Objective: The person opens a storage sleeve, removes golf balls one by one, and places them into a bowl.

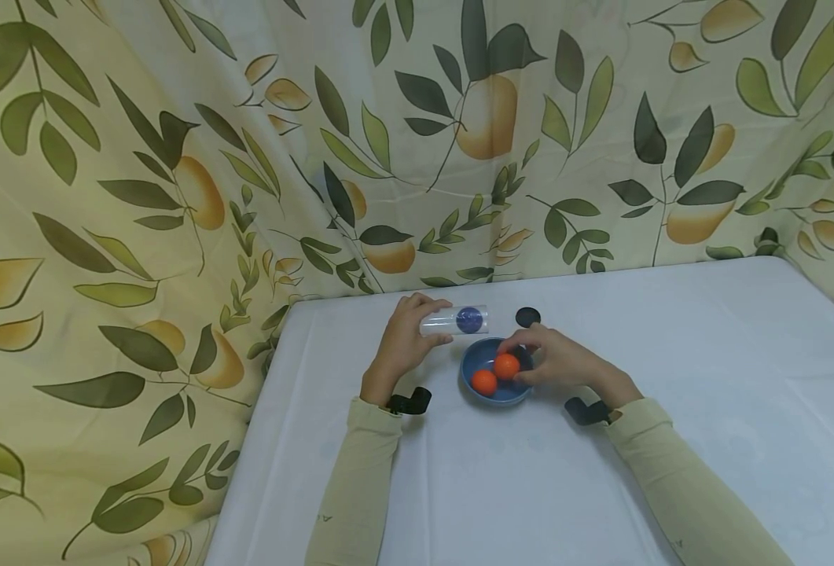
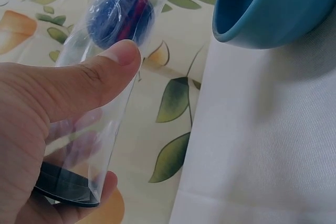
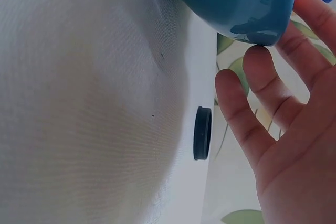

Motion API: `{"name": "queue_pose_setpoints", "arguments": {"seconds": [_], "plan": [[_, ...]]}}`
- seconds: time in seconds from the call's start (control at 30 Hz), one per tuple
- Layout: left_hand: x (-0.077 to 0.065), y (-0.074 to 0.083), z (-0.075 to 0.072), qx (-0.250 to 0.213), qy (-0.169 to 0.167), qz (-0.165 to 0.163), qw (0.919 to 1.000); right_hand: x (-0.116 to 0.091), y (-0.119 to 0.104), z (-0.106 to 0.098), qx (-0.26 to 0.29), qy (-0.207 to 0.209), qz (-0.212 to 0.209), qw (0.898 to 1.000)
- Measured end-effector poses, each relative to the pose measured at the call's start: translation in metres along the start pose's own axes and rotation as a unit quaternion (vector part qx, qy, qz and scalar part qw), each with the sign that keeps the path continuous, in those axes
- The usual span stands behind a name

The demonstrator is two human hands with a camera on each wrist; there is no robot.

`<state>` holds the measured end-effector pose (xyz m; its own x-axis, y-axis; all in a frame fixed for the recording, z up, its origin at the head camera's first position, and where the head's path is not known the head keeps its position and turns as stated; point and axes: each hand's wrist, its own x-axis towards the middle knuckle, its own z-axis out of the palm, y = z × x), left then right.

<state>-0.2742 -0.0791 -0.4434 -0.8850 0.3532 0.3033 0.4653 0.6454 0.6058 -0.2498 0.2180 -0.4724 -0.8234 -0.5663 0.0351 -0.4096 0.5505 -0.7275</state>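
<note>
My left hand (image 1: pixel 404 336) grips a clear plastic tube (image 1: pixel 439 321) with a dark base. The tube lies roughly sideways above the table, its far end toward the right. A round blue patch (image 2: pixel 119 17) shows near that end; whether it is on the wall or inside I cannot tell. Two orange balls sit at a blue bowl (image 1: pixel 496 403): one orange ball (image 1: pixel 483 383) lies inside it at the left. Over the bowl's right side, my right hand (image 1: pixel 554 358) pinches the other orange ball (image 1: pixel 506 366) between thumb and fingers. Other right fingers (image 3: pixel 262 69) spread outside the rim.
A round black lid (image 1: pixel 528 317) lies on the white-covered table (image 1: pixel 671 354) behind the bowl, close to my right fingers. A leaf-and-fruit patterned curtain (image 1: pixel 565 157) hangs along the back and left table edges.
</note>
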Motion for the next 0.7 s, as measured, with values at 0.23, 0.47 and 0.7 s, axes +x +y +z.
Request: {"name": "queue_pose_setpoints", "arguments": {"seconds": [0.23, 0.47, 0.7], "plan": [[0.0001, -0.0004, 0.0002, -0.004, 0.001, 0.004, 1.0000, 0.0009, 0.0025, 0.0011, -0.007, 0.001, -0.021, 1.000], [0.0004, -0.0018, 0.0018, -0.005, -0.003, -0.001, 1.0000, -0.0004, -0.0003, -0.0011, -0.001, 0.009, -0.007, 1.000], [0.0005, -0.0008, 0.0032, -0.003, -0.010, -0.009, 0.9999, -0.0027, -0.0005, -0.0059, 0.005, 0.052, -0.003, 0.999]]}}
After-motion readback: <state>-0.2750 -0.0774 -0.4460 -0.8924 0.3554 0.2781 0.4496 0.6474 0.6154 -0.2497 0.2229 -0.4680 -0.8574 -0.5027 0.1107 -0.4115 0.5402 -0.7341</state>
